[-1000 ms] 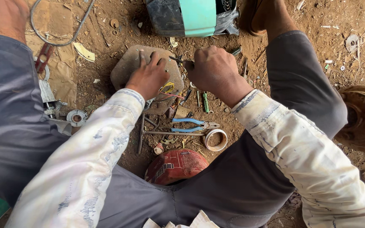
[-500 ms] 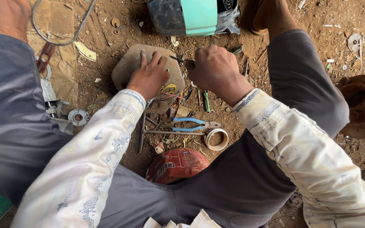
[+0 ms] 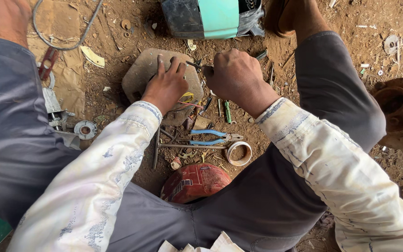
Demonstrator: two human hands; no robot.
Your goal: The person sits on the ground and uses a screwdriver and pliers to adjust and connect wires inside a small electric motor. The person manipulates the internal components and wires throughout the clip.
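I sit on bare ground with my knees spread. My left hand (image 3: 166, 86) presses flat on a worn brownish slab (image 3: 138, 77), fingers spread, with yellow and red wires (image 3: 188, 99) showing under the palm. My right hand (image 3: 234, 74) is closed around a thin dark tool (image 3: 196, 66) whose tip points left toward my left fingers. Just below the hands lie blue-handled pliers (image 3: 208, 136), a roll of tape (image 3: 239, 153) and a long metal rod (image 3: 183, 146).
A teal and black machine housing (image 3: 211, 16) stands ahead of the hands. A red dome-shaped cap (image 3: 194, 182) lies between my legs. A round metal washer (image 3: 85, 129) and clamp parts sit left, a rusty hub (image 3: 399, 112) right. A wire loop (image 3: 64, 44) lies upper left.
Both hands stay in about the same place on the slab and the tool. The view has shifted slightly.
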